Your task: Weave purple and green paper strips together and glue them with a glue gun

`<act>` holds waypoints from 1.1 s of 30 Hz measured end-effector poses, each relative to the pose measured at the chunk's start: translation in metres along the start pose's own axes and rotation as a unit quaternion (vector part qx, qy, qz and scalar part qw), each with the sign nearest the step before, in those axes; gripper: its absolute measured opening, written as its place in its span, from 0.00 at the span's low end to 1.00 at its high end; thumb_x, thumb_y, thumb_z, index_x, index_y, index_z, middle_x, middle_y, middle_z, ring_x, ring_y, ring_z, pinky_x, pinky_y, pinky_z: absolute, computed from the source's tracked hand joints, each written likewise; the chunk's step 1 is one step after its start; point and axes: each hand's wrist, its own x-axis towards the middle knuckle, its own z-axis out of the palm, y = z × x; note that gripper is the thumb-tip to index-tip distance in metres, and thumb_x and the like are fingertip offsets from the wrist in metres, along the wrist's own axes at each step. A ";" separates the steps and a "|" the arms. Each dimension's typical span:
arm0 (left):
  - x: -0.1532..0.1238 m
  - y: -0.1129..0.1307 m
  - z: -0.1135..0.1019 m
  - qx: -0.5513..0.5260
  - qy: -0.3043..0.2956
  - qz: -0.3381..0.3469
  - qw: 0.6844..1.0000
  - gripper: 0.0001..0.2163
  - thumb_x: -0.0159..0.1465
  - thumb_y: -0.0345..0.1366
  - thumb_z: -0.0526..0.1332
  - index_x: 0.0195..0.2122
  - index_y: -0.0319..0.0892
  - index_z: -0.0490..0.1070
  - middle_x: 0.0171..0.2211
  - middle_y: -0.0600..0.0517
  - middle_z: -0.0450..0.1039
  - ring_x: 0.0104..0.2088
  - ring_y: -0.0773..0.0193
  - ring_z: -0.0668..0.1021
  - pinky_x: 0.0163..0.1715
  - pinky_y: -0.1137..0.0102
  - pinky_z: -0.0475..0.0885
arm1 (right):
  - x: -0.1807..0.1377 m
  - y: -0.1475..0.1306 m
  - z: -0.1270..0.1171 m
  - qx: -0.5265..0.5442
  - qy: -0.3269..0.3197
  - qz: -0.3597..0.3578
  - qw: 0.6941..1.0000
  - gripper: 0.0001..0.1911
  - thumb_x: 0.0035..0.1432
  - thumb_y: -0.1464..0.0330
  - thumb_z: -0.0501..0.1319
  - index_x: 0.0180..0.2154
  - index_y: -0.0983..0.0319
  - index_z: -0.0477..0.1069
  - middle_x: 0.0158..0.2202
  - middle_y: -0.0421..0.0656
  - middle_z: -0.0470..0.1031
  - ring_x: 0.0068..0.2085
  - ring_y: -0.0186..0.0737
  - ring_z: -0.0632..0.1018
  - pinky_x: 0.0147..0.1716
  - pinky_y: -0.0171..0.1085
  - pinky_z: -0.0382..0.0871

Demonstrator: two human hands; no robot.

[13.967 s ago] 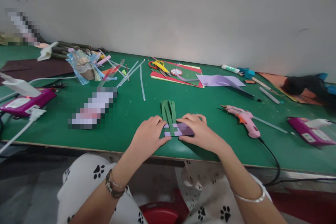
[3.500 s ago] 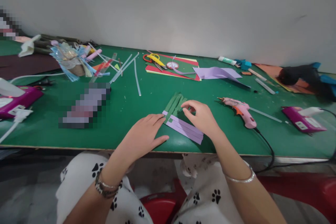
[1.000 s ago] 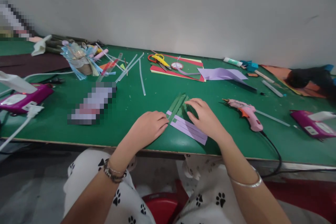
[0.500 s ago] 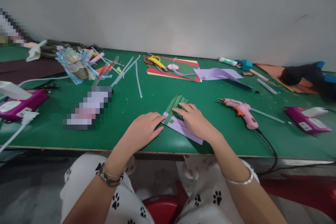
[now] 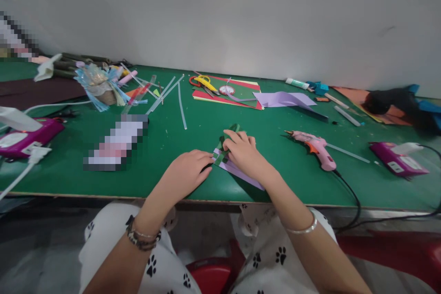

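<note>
A small weave of purple paper point(image 5: 237, 172) and green paper strips point(image 5: 220, 158) lies on the table in front of me. My left hand point(image 5: 191, 167) rests flat at its left edge, fingers stretched out, thumb apart, fingertips touching the paper. Over the weave is my right hand point(image 5: 244, 154), its fingers bent onto the green strips and seeming to grip one. The hand hides much of the strips and the right part of the weave.
Right of the weave lies a pink glue gun point(image 5: 317, 147) with a cord, near a purple power socket point(image 5: 398, 161). Behind are yellow scissors point(image 5: 205, 83), a tape roll point(image 5: 227, 90) and purple paper point(image 5: 284, 99). Clear glue sticks point(image 5: 182, 108) and a blurred-out phone point(image 5: 117, 142) lie left.
My right hand has shifted left across the weave, and its fingers have bent in over the green strips. My left hand has stayed nearly in place.
</note>
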 end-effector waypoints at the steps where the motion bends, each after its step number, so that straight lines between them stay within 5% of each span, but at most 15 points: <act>1: 0.000 0.000 0.000 -0.004 -0.001 -0.004 1.000 0.10 0.61 0.30 0.55 0.42 0.37 0.71 0.43 0.47 0.74 0.44 0.59 0.75 0.43 0.65 0.70 | 0.001 0.000 0.000 -0.005 0.006 -0.002 1.000 0.10 0.54 0.79 0.51 0.33 0.63 0.68 0.58 0.47 0.61 0.48 0.49 0.64 0.39 0.44 0.57; 11: 0.001 0.003 0.001 -0.003 0.003 -0.008 1.000 0.09 0.61 0.29 0.55 0.41 0.37 0.71 0.42 0.47 0.75 0.43 0.59 0.75 0.42 0.65 0.70 | 0.006 0.002 0.000 0.038 0.018 -0.020 0.999 0.10 0.56 0.77 0.52 0.36 0.60 0.69 0.43 0.43 0.74 0.40 0.41 0.67 0.33 0.39 0.49; 33: 0.002 0.005 0.000 0.015 0.001 -0.004 1.000 0.09 0.61 0.30 0.55 0.41 0.37 0.71 0.42 0.46 0.74 0.43 0.59 0.75 0.41 0.65 0.71 | 0.002 0.005 -0.003 -0.034 0.028 0.009 0.999 0.10 0.54 0.78 0.51 0.35 0.62 0.68 0.53 0.51 0.63 0.46 0.48 0.63 0.38 0.43 0.55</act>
